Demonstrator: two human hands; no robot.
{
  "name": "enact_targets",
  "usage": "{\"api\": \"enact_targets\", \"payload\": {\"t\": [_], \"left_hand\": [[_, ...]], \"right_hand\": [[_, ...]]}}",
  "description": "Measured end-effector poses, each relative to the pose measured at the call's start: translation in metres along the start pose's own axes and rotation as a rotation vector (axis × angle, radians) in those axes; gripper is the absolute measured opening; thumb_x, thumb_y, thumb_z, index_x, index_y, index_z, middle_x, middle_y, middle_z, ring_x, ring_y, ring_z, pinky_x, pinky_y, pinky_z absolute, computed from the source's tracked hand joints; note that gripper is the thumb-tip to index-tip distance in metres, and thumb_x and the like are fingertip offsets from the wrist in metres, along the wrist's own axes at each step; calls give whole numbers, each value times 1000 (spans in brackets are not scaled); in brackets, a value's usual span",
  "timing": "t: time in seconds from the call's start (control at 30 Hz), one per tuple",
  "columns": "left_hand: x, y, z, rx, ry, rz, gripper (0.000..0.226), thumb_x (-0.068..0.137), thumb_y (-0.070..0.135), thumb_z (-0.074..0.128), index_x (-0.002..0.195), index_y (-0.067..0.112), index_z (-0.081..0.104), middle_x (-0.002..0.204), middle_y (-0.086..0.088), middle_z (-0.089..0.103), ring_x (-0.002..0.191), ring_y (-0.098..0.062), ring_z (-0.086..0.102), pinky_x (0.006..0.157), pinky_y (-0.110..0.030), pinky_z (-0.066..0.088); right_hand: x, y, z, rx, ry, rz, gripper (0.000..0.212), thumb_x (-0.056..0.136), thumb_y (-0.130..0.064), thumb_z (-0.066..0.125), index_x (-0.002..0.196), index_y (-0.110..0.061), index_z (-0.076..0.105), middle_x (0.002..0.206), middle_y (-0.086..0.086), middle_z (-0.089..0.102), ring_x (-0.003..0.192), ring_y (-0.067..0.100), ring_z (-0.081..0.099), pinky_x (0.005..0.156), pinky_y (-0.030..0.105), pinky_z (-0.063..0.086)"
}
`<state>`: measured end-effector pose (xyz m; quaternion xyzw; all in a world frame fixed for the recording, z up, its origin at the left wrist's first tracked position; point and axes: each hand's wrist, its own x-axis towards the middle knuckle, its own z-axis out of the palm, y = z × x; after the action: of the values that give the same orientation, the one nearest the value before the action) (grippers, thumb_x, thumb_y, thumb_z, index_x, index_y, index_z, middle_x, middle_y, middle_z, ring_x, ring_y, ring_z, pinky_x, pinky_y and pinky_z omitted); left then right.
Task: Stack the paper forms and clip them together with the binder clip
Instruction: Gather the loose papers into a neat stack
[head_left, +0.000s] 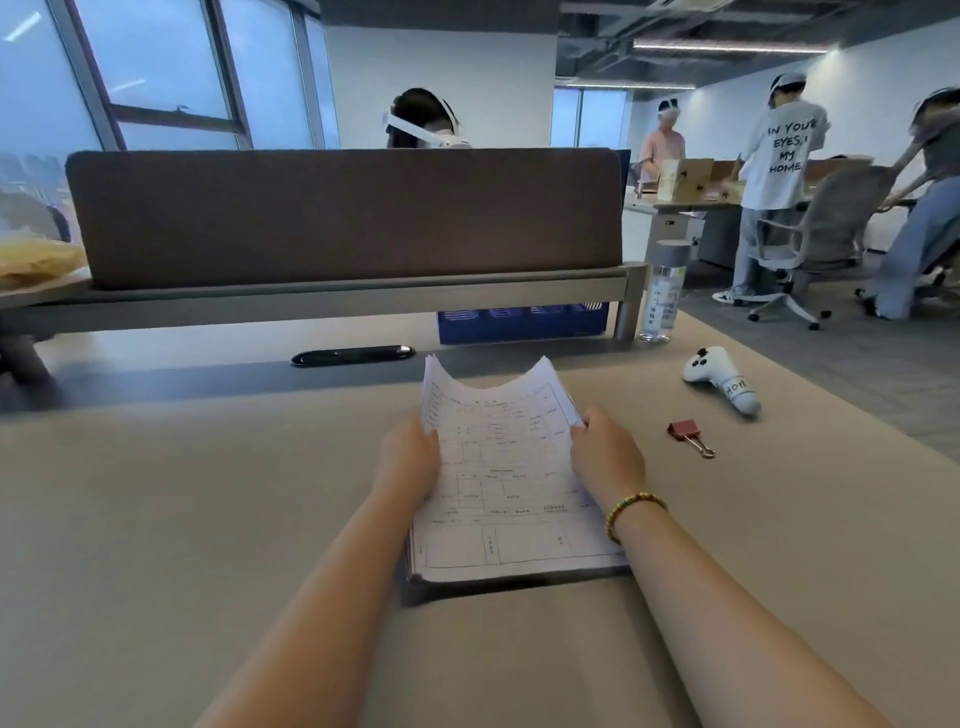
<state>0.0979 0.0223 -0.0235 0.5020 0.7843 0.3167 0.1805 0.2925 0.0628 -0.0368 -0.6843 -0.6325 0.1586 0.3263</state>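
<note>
A stack of white printed paper forms (506, 483) stands on its lower edge on the beige desk (208, 519), tilted away from me, its top edge sagging in the middle. My left hand (408, 454) grips the stack's left side. My right hand (608, 457), with a bead bracelet on the wrist, grips the right side. A red binder clip (688, 435) with silver handles lies flat on the desk to the right of my right hand, apart from the papers.
A white controller (724, 379) lies beyond the clip. A clear water bottle (662, 291) stands by the brown desk divider (343, 215). A black cable slot (353, 356) sits ahead of the papers. People and an office chair (810, 244) occupy the room at right.
</note>
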Motion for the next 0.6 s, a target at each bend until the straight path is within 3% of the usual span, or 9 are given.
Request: {"api": "enact_targets", "payload": {"t": [0.07,0.17,0.27,0.33,0.43,0.53,0.6], "left_hand": [[1,2,5,228,47,20,28,95,21,35,114,8,51,111,-13,63,98,-31,61,75,-37,45],[5,1,13,414,85,43,30,96,23,34,121,8,43,114,-14,61,102,-32,60,71,-37,41],[4,1,15,443,83,44,35,97,28,34,124,6,39,118,-15,59,105,-33,58,73,-38,43],[5,3,12,475,67,38,40,95,30,38,126,4,37,126,-16,54,112,-33,54,83,-42,47],[4,17,8,595,116,116,49,93,30,44,132,3,33,137,-18,41,126,-33,39,100,-41,40],[-4,48,19,475,173,295,41,94,27,42,129,5,39,135,-17,44,123,-32,40,100,-40,39],[-11,71,41,302,94,352,38,95,25,41,129,9,44,133,-13,50,121,-30,46,99,-40,42]], "right_hand": [[0,2,-3,-90,5,-17,17,95,-21,44,94,-8,55,91,8,63,81,26,59,63,32,45],[-1,7,-7,-178,24,-62,19,94,-20,49,103,-6,56,106,11,61,102,30,55,71,34,43],[0,10,-9,-185,5,-83,22,93,-21,50,108,-5,56,112,12,59,107,30,52,76,35,43],[0,12,-12,-154,2,-91,24,93,-23,50,109,-6,56,112,11,58,107,29,52,79,36,45],[-2,20,-23,-93,117,-98,23,96,-23,44,104,-6,58,109,9,59,100,26,54,77,34,46],[1,35,-41,-189,269,-94,24,97,-19,41,109,-7,58,113,11,57,105,26,50,81,33,42],[4,49,-51,-323,291,-56,25,96,-20,43,114,-8,56,120,14,54,111,29,46,88,35,41]]}}
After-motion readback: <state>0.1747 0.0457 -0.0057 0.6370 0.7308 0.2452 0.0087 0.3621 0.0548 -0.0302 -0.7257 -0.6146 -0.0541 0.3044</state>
